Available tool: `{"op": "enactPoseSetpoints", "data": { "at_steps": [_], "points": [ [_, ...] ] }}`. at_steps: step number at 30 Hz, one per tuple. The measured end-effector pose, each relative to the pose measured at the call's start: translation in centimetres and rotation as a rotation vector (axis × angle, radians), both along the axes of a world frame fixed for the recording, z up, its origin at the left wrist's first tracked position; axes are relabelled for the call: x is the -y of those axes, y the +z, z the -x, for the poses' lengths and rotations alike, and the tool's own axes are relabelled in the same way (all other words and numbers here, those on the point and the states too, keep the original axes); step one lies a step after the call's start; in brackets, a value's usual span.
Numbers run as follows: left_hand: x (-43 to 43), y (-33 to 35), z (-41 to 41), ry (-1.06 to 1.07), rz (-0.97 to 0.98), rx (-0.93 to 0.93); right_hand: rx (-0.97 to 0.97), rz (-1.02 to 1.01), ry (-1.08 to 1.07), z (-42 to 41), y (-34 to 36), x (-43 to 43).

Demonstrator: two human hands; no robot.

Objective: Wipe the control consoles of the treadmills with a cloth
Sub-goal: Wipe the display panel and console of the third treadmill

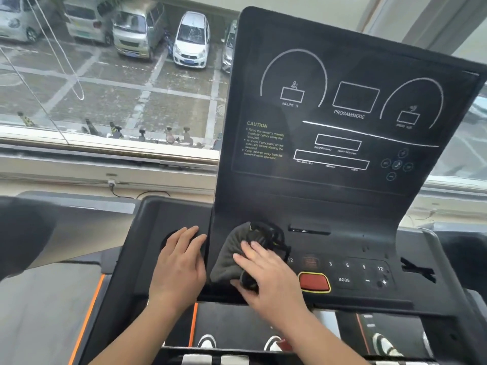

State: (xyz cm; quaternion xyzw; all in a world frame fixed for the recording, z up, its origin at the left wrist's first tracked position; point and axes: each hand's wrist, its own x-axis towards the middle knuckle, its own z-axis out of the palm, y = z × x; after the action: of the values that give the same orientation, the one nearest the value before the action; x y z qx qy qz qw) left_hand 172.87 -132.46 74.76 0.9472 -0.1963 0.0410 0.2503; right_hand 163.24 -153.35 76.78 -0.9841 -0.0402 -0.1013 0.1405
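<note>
console panel point(342, 127) says CAUTION, INCLINE %, PROGAM/MODE (yep, that spelling) | button strip point(355, 272) shows 3, 6, 9, 12, MODE, + and - | finer print's too blurry

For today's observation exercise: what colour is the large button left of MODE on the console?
The button is red with a yellow outline, seen clearly in the head view.
</note>
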Motion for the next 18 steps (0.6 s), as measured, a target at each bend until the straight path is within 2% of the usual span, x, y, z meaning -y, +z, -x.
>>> {"op": "enactPoseSetpoints", "data": {
  "at_steps": [4,7,10,14,18],
  "points": [
    [-0.1,0.1,0.2,0.007,0.004,-0.004,-0.051,-0.014,-0.034,-3.0,0.5,-1.1],
    [0.7,0.4,-0.3,0.112,0.140,-0.019,-0.095,0.026,0.024,-2.1,0.6,-1.0],
    [2.1,0.8,-0.3,0.179,0.226,-0.048,-0.104,-0.045,0.078,-1.0,0.9,0.1],
    [3.1,0.7,0.1,0.241,0.250,-0.047,-0.091,-0.124,0.188,0.0,1.6,2.7],
    [3.0,0.6,0.2,0.228,0.240,-0.055,-0.162,-0.172,0.154,0.5,3.3,5.6]
  ]
}}
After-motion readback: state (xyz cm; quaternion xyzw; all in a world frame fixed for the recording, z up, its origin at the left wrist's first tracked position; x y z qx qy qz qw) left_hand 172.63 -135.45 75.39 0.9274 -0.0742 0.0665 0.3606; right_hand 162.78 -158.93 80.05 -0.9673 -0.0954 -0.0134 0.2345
